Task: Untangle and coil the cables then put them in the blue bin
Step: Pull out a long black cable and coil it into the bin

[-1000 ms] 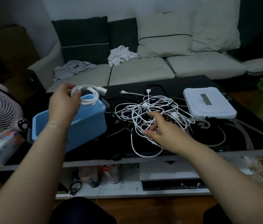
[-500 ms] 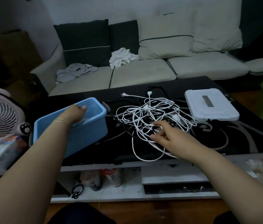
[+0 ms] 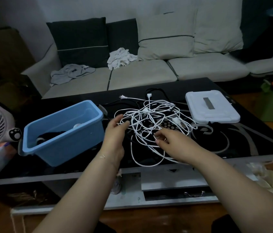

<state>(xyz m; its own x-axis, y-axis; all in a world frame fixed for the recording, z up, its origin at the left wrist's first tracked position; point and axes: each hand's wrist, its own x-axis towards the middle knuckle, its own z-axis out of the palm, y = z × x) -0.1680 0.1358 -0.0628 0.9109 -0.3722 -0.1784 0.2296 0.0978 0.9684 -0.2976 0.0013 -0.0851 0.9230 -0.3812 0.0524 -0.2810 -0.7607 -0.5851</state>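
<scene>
Lying between both hands on the black glass table, the tangled heap of white cables spreads rightward from the blue plastic bin; left hand reaches loose-fingered at its left edge, while right hand pinches a near strand.

Glossy black glass table, smooth matt plastic blue bin, cloth sofa w/ matt weave.

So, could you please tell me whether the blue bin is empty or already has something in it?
Not empty: the blue bin holds a white coil and something dark at its bottom.
</scene>
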